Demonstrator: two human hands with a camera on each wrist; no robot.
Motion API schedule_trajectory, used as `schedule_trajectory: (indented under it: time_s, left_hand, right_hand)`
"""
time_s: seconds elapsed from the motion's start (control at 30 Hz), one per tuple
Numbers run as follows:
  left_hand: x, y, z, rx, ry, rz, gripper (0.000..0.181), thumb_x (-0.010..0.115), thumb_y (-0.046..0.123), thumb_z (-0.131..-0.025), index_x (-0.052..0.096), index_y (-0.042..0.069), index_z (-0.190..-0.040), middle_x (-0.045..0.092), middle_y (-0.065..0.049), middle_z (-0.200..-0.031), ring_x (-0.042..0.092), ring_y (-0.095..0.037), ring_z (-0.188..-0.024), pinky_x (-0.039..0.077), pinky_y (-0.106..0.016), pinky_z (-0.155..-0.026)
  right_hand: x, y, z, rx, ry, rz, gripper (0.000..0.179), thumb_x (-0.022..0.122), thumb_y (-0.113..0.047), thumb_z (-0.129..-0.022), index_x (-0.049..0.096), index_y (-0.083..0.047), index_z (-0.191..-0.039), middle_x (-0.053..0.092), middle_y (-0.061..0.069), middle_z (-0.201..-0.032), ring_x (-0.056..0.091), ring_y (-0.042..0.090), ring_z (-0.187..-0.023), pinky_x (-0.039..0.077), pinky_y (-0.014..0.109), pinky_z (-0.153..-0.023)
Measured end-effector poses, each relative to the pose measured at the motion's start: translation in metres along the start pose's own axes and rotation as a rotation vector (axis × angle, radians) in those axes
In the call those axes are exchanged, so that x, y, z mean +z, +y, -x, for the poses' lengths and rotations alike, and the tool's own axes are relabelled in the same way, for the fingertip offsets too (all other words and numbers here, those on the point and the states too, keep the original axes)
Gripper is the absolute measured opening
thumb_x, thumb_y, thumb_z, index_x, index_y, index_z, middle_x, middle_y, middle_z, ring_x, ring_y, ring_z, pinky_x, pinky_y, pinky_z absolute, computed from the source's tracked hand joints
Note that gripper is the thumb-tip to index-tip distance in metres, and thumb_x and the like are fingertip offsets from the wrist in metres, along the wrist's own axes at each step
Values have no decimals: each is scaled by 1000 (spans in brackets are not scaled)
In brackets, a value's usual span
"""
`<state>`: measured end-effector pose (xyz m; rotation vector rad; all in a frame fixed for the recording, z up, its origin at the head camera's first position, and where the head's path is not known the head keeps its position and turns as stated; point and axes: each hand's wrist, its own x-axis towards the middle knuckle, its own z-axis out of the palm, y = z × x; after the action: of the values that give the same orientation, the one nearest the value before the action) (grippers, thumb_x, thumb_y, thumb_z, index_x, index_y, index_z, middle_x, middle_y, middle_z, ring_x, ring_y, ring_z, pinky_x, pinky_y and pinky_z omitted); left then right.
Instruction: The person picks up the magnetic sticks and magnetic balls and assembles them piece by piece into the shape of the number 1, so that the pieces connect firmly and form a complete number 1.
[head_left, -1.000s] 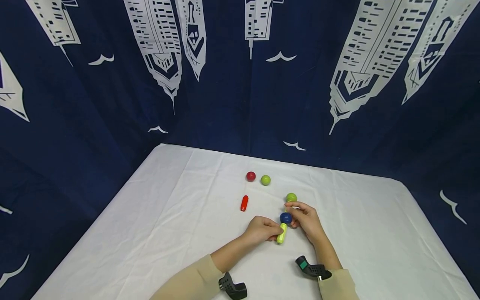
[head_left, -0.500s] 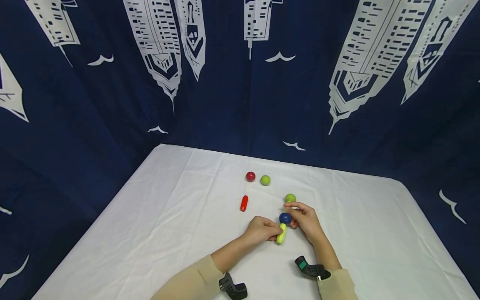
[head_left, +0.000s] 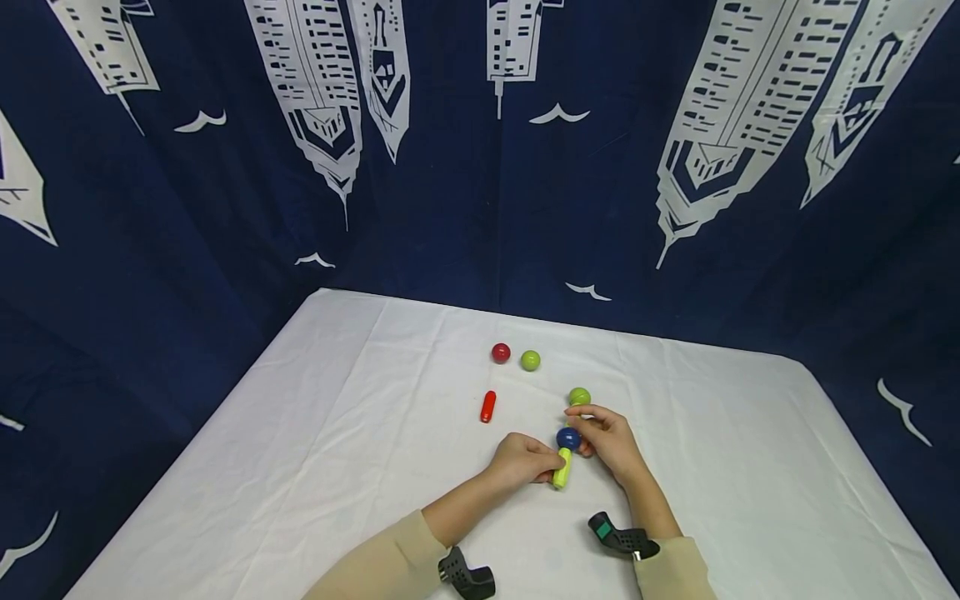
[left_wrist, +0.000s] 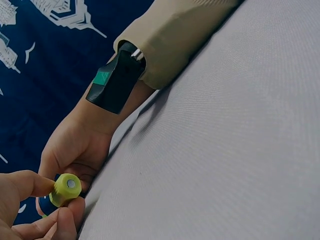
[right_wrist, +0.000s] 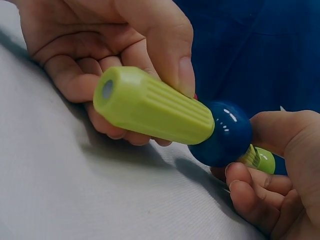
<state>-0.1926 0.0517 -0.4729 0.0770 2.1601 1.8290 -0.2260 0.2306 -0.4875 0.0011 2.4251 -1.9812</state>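
Observation:
My left hand (head_left: 522, 458) pinches a ribbed yellow-green magnetic rod (right_wrist: 155, 107) between thumb and fingers. A shiny blue ball (right_wrist: 222, 132) sits against the rod's far end. Beyond that ball my right hand (head_left: 611, 437) pinches a second yellow-green rod (right_wrist: 264, 160), mostly hidden by the fingers; some of them touch the ball. At the chain's far end sits a green ball (head_left: 580, 397). A round grey spot marks the near end of the first rod, also seen in the left wrist view between the left fingers (left_wrist: 37, 183).
On the white-covered table (head_left: 360, 400) lie a red rod (head_left: 488, 407), a red ball (head_left: 501, 353) and another green ball (head_left: 530, 361), left of the far end of the chain. A dark blue curtain (head_left: 450, 208) with white building prints hangs behind.
The blue ball, the far green ball and my right hand have shifted very slightly left. Both hands keep their hold; the loose pieces lie as before.

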Motion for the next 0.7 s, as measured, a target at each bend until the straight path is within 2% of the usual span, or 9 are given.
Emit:
schedule_trajectory:
  time_s: [0.23,0.37,0.53,0.7]
  left_hand:
    - [1,0,0,3,11,-12,10,75,9,-75,74,-1,-73,56,5,-52,50,-3,-50,40,-15,-50]
    - [3,-1,-2,8,11,-7,9,74,8,-75,75,-1,-74,58,4,-53,52,-3,-50,42,-15,-50]
    - [4,-4,-5,2,-1,-14,10,74,9,-77,75,-1,-76,61,5,-54,54,-3,-52,46,-16,-53]
    - [2,-4,-6,0,1,-25,9,74,8,-77,75,-1,-77,63,3,-56,55,-3,-52,46,-16,-53]
  right_hand:
    - [-1,-1,2,12,-5,21,24,64,-6,-93,65,7,-114,57,3,-64,51,9,-50,44,20,-48]
    - [-4,-3,3,32,10,50,30,64,-9,-94,64,5,-121,59,3,-68,53,10,-51,48,21,-50]
    - [-7,-5,10,46,69,90,38,62,-11,-94,59,3,-129,68,8,-79,59,12,-54,53,24,-53]
    - [-6,-9,22,77,117,98,35,61,-13,-95,55,4,-125,70,12,-80,61,13,-56,53,24,-54]
